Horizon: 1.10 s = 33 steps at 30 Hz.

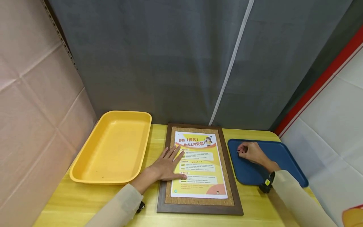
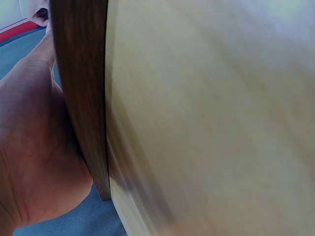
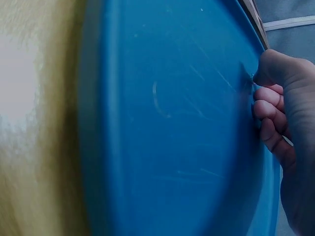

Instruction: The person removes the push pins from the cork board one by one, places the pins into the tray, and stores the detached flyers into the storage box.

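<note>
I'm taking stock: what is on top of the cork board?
A poster lies on the cork board, with apparent pins near its lower corners. The left hand rests across the poster's left edge, hiding that part; cork under the poster can't be seen.

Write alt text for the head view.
A person's left hand rests spread across a framed corkboard and its yellow-and-white poster, while the right hand pinches a tiny, unidentifiable item over a blue tray on the right. A yellow tray sits at the left of the wood-grain table.
</note>
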Tool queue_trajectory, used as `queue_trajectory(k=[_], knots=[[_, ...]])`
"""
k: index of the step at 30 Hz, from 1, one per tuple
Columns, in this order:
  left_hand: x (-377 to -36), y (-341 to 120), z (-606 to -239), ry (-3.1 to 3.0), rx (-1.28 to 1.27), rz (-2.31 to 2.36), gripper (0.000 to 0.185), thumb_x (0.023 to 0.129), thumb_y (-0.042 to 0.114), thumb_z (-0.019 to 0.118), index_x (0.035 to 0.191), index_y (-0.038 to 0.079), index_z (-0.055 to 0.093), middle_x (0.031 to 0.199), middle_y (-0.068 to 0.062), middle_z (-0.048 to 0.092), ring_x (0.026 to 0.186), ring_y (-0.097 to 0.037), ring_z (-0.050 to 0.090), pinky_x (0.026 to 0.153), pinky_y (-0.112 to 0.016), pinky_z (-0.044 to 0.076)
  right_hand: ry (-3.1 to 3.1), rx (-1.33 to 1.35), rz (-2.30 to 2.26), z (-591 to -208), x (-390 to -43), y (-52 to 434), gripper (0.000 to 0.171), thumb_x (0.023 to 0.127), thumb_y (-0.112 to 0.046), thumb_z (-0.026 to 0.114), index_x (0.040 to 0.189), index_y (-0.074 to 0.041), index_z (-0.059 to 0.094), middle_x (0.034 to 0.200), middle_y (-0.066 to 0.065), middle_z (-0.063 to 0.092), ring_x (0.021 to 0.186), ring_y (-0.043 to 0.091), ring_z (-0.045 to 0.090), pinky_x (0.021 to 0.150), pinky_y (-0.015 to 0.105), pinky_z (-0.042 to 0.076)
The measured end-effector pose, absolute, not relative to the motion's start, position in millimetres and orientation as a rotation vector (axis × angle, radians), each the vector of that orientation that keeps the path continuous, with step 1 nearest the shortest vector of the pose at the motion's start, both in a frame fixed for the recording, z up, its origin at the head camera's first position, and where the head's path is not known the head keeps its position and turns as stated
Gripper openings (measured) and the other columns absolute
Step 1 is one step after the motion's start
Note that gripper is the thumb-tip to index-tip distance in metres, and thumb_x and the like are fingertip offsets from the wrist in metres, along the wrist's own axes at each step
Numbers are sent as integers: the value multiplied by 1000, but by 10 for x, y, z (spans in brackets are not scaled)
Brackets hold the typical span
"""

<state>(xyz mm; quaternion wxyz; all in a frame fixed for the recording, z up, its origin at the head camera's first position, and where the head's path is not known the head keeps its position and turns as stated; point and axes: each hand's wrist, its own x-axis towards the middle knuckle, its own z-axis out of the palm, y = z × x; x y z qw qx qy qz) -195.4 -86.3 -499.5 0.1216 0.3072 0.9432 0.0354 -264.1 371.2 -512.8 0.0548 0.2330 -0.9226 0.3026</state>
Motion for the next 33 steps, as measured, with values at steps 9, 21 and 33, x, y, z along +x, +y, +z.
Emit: queue_trajectory(k=[9, 21, 33], knots=[[-1953, -868, -4982, 2765, 895, 73, 111, 94, 88, 39, 172, 16, 9, 179, -12, -2, 165, -32, -2, 132, -56, 4, -2768, 705, 921, -5120, -2643, 3735, 12, 80, 4, 80, 87, -5, 76, 76, -3, 68, 65, 2, 56, 58, 21, 48], [-1937, -869, -4971, 2768, 897, 88, 109, 95, 86, 41, 172, 16, 10, 179, -12, -1, 165, -32, 0, 132, -57, 5, -2702, 706, 950, -4959, -2754, 3499, 14, 86, 2, 83, 98, 1, 77, 82, 3, 71, 69, 6, 59, 60, 18, 51], [-1976, -879, -5088, 2764, 909, 190, 111, 94, 88, 41, 172, 16, 9, 179, -12, -5, 165, -32, -6, 131, -56, -3, -2687, 771, 932, -4893, -2956, 3086, 13, 87, -1, 83, 100, 1, 78, 81, 2, 70, 70, 10, 60, 62, 23, 53]])
